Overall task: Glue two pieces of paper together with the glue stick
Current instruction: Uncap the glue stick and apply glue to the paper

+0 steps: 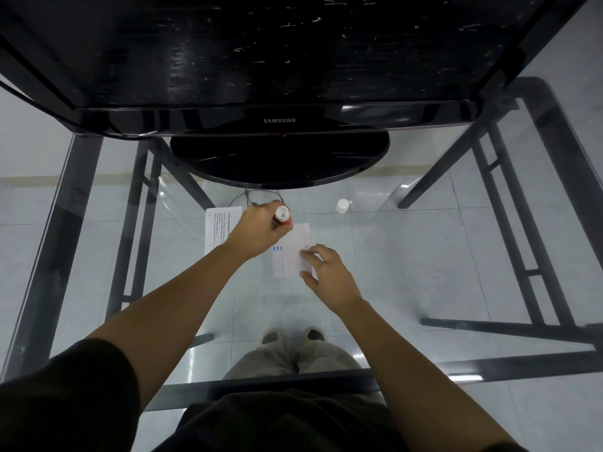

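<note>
A small white paper (291,252) with blue marks lies on the glass table. My right hand (328,274) rests on its right edge, fingers spread and pressing it flat. My left hand (259,230) is closed around a red and white glue stick (283,216), held over the top left corner of that paper. A second paper (218,228) with printed text lies to the left, partly hidden under my left hand and wrist. A white cap (342,205) sits alone on the glass to the right.
A black Samsung monitor (280,120) stands at the back, its round base (280,158) just beyond the papers. A thin cable (248,197) loops beside the base. The glass tabletop (424,256) shows the dark frame and my feet below.
</note>
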`<state>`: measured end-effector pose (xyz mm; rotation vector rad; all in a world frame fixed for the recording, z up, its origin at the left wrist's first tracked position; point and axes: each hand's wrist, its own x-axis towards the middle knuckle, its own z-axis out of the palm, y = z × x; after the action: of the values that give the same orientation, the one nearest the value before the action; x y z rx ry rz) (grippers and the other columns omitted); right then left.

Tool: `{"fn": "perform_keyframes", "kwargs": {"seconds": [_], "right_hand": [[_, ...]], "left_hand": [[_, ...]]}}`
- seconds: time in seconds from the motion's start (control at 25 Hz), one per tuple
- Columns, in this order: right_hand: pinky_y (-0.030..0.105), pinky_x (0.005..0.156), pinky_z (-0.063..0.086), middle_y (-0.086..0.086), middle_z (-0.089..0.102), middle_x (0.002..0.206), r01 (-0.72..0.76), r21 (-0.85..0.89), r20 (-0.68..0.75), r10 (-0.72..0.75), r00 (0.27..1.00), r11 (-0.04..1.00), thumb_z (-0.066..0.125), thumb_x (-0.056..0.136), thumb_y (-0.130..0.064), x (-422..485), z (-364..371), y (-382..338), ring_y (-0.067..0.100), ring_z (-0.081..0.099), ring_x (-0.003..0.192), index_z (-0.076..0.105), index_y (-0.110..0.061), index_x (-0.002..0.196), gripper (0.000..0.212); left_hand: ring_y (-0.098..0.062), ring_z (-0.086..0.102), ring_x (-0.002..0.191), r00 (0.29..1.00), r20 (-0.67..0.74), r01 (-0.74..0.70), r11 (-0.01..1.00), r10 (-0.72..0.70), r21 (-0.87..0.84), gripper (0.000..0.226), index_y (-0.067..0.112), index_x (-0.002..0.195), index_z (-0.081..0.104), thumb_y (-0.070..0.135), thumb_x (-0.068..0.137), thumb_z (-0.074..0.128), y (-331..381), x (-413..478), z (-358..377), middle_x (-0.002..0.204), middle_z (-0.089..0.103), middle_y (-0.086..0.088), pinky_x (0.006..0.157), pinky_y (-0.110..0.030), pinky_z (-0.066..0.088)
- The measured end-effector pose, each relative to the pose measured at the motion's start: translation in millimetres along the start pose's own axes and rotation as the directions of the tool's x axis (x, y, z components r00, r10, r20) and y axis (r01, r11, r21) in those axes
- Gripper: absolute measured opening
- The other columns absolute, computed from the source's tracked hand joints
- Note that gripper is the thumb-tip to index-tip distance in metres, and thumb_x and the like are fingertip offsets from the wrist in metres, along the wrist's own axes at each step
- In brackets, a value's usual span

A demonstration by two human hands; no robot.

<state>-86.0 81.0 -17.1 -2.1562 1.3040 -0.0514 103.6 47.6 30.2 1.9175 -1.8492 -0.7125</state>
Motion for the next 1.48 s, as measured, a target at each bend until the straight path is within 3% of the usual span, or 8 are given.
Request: {"fn": "perform_keyframes", "kwargs": {"seconds": [0.12,0.32,0.56,0.68,0.8,1.04,1.28,1.48], "right_hand": [[0.034,0.102,0.041,0.007,0.042,0.142,0.008,-0.044,0.0,-0.008,1.0,0.999,0.048,0.095,-0.03,-1,0,-1,0.021,0.037,0.13,0.043,-0.017,0.132,0.04],[0.038,0.113,0.024,0.009,0.045,0.142,0.074,-0.226,-0.015,-0.08,0.997,0.971,0.042,0.097,-0.028,-8,8,0,0.026,0.037,0.134,0.043,-0.011,0.133,0.04],[0.042,0.111,0.027,0.012,0.039,0.146,0.087,-0.321,-0.008,-0.094,0.996,0.943,0.045,0.096,-0.024,-19,18,0,0.028,0.038,0.133,0.036,-0.008,0.138,0.045],[0.042,0.11,0.03,0.012,0.042,0.144,0.075,-0.305,-0.021,-0.086,0.996,0.949,0.048,0.095,-0.023,-19,19,-1,0.028,0.042,0.13,0.038,-0.008,0.136,0.045],[0.043,0.109,0.031,0.012,0.047,0.138,0.093,-0.293,-0.025,-0.105,0.994,0.952,0.054,0.092,-0.021,-19,18,-1,0.029,0.046,0.126,0.042,-0.01,0.133,0.044],[0.047,0.114,0.016,0.009,0.041,0.144,0.096,-0.336,-0.012,-0.106,0.994,0.937,0.047,0.095,-0.026,-23,15,4,0.027,0.037,0.133,0.035,-0.015,0.137,0.045],[0.046,0.115,0.009,0.008,0.032,0.151,0.097,-0.346,0.014,-0.098,0.995,0.933,0.046,0.095,-0.024,-27,20,4,0.025,0.027,0.139,0.034,-0.016,0.137,0.044],[0.049,0.115,0.009,0.006,0.032,0.15,0.101,-0.35,0.012,-0.103,0.995,0.931,0.045,0.095,-0.025,-28,16,5,0.023,0.028,0.139,0.034,-0.017,0.137,0.044]], "left_hand": [[-0.019,0.06,0.068,0.998,-0.057,-0.014,0.999,0.012,-0.029,0.017,0.012,0.091,0.061,0.026,0.082,0.064,5,-3,0,0.078,0.068,-0.006,0.061,-0.026,0.047],[-0.016,0.06,0.074,0.985,0.132,-0.102,0.994,0.108,-0.047,0.022,0.015,0.095,0.061,0.029,0.08,0.068,10,-8,4,0.086,0.069,-0.004,0.068,-0.023,0.044],[-0.016,0.056,0.069,1.0,-0.02,-0.024,1.0,0.024,-0.014,0.017,0.013,0.092,0.06,0.027,0.082,0.064,7,12,-2,0.08,0.066,-0.003,0.06,-0.018,0.039],[-0.013,0.056,0.074,0.985,0.131,-0.113,0.993,0.117,-0.036,0.02,0.016,0.094,0.061,0.028,0.079,0.068,12,6,3,0.087,0.068,-0.002,0.062,-0.009,0.033],[-0.013,0.056,0.08,0.967,0.223,-0.123,0.992,0.126,-0.029,0.024,0.017,0.099,0.06,0.027,0.079,0.068,13,5,9,0.093,0.068,-0.003,0.064,-0.012,0.035],[-0.017,0.057,0.073,0.996,0.047,-0.071,0.997,0.071,-0.01,0.019,0.013,0.096,0.06,0.027,0.083,0.064,18,18,5,0.084,0.067,-0.004,0.067,-0.022,0.039],[-0.016,0.057,0.079,0.969,0.214,-0.126,0.992,0.124,-0.005,0.024,0.014,0.099,0.06,0.027,0.08,0.067,18,6,9,0.092,0.069,-0.007,0.07,-0.023,0.041],[-0.021,0.06,0.076,0.998,0.018,-0.066,0.997,0.067,-0.032,0.021,0.011,0.098,0.06,0.026,0.084,0.063,20,10,7,0.086,0.068,-0.009,0.063,-0.02,0.04]]}}
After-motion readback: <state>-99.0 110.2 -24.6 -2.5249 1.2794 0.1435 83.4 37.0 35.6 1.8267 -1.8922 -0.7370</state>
